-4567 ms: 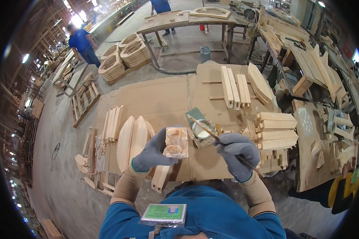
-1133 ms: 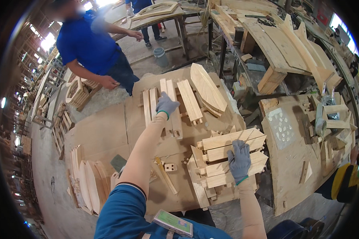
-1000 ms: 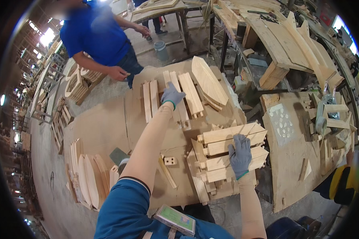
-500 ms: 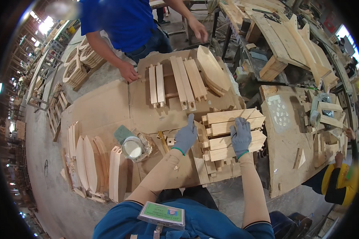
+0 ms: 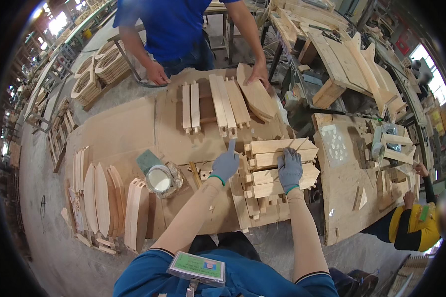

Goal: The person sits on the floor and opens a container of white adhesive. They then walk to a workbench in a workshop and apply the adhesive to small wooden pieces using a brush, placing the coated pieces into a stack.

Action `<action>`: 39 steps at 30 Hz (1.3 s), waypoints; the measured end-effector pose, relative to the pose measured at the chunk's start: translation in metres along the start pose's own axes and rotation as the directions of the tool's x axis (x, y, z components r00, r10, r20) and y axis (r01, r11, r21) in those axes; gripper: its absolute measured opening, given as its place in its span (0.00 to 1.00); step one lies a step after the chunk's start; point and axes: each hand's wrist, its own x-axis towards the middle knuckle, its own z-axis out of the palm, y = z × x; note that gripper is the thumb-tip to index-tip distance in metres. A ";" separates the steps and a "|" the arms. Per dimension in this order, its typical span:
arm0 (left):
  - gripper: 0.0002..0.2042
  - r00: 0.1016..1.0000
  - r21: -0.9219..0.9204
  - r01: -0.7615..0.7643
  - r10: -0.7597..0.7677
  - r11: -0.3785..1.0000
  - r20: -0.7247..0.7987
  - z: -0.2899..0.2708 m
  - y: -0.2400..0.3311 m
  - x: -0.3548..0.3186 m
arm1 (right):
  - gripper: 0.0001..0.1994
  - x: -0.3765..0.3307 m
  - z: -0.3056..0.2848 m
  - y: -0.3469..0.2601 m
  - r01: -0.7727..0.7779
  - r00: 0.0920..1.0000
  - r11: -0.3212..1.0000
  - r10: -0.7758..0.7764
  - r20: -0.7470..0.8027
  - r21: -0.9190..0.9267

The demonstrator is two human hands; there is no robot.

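Observation:
My left hand (image 5: 225, 166), in a grey glove, is beside the left end of a stack of pale wooden pieces (image 5: 267, 147). Its index finger points forward and the other fingers are partly bent; no held object shows. Over the middle of that stack, my right hand (image 5: 289, 169), gloved alike, has bent fingers around what looks like a thin stick (image 5: 303, 144). The pieces lie side by side, with tenons at their left ends and angled right ends. Left of my left hand are a small drilled wooden block (image 5: 206, 175) and a narrow yellowish strip (image 5: 195, 174).
An open can of white stuff (image 5: 160, 179) stands on the cardboard-covered table (image 5: 119, 119). Curved boards (image 5: 104, 198) stand at the left. Opposite, a person in blue (image 5: 166, 34) touches a curved board (image 5: 255, 94) near slats (image 5: 223, 106). Another cardboard-topped table (image 5: 342, 198) stands right.
The person opposite has brought one hand down onto the curved board. The whole view has shifted slightly; my hands stay at about the same places by the stack.

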 end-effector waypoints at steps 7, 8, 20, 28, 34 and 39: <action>0.20 0.995 -0.074 -0.098 0.097 0.992 -0.010 -0.021 -0.015 -0.071 | 0.15 -0.002 -0.002 0.002 -0.003 1.000 0.999 0.003 0.006 0.038; 0.19 0.995 -0.069 -0.060 0.066 0.996 0.081 -0.028 -0.019 -0.089 | 0.15 -0.003 -0.001 0.003 -0.004 1.000 1.000 0.004 -0.005 0.027; 0.16 0.879 0.122 0.381 -0.318 0.917 -0.354 -0.037 -0.198 -0.248 | 0.14 -0.002 0.000 -0.001 0.015 1.000 1.000 -0.014 -0.025 0.012; 0.22 0.882 0.162 0.315 -0.226 0.935 -0.413 -0.040 -0.215 -0.209 | 0.12 0.000 -0.001 -0.007 0.010 1.000 1.000 -0.009 -0.025 0.015; 0.27 0.845 0.220 0.297 -0.149 0.929 -0.513 -0.023 -0.225 -0.207 | 0.12 -0.002 -0.005 -0.008 0.030 1.000 0.999 -0.030 -0.009 -0.034; 0.27 0.840 0.183 0.284 -0.152 0.941 -0.521 -0.020 -0.234 -0.202 | 0.11 -0.002 -0.005 -0.007 0.035 0.999 0.997 -0.034 0.012 -0.070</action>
